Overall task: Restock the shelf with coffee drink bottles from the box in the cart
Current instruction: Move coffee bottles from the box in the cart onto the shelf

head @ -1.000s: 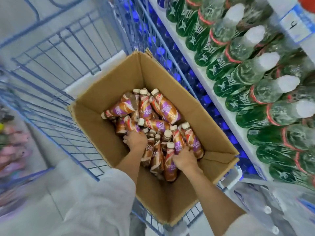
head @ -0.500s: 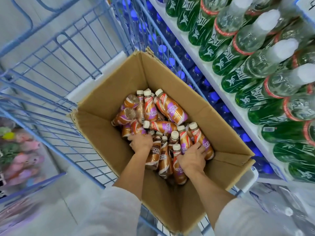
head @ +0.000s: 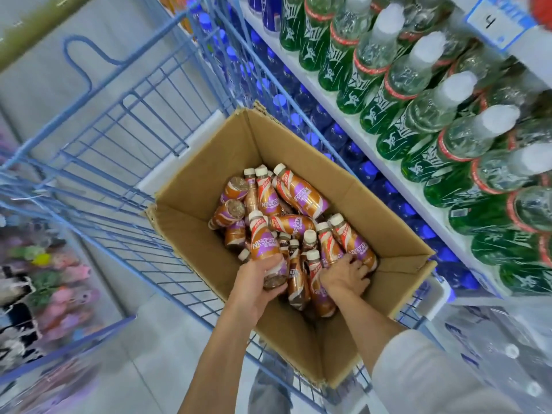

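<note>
Retail shop, drinks aisle. White shelf [head: 433, 218] packed w/ rows of identical green bottles [head: 388, 109], white caps facing out. Tier below is full of blue-capped bottles [head: 367, 171]. Blue-framed shelf-edge label [head: 493, 22] up top, marked "4". Blue wire cart [head: 119, 138] stands in the aisle w/ an open cardboard box [head: 209, 162] inside, holding loose coffee drink bottles [head: 301, 195], Nescafé branding. Opp. side: blurred display, looks like plush toys [head: 68, 273], pink/green. Shrink-wrapped bottle packs [head: 493, 354] at floor level, btm right. Pale tiled floor [head: 143, 354].
</note>
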Available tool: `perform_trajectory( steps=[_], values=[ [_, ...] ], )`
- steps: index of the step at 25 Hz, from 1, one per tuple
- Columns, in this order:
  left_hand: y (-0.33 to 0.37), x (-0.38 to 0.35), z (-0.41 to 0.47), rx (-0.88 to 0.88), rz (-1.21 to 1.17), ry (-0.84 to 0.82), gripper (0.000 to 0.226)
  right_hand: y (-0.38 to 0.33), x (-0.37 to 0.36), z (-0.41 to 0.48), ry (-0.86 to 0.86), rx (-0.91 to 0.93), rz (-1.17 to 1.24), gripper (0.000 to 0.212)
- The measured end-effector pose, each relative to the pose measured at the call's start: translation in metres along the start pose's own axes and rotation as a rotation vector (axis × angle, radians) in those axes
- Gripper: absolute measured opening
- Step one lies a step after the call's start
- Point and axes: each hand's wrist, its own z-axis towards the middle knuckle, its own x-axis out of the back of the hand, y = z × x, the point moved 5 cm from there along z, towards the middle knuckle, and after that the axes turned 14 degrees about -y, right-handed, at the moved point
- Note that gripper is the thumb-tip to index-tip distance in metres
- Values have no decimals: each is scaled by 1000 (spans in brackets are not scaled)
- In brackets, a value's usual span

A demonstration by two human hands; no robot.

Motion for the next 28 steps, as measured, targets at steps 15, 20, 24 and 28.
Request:
perform_trajectory(
  steps=[15, 20, 24, 28],
  values=[
    [-13, -85, -188, -284, 377, -521, 71, 121, 109, -282, -512, 783, 1178, 50],
    [-73, -180, -245, -309, 544, -805, 68, 231, 140, -326, -271, 938, 1423, 64],
    [-147, -260, -285, -335, 638, -924, 61, 339, 155, -350, -62, 1019, 1561, 75],
    [-246, -329, -329, -298, 646, -1009, 64, 463, 155, -375, 115, 1055, 1616, 58]
  ],
)
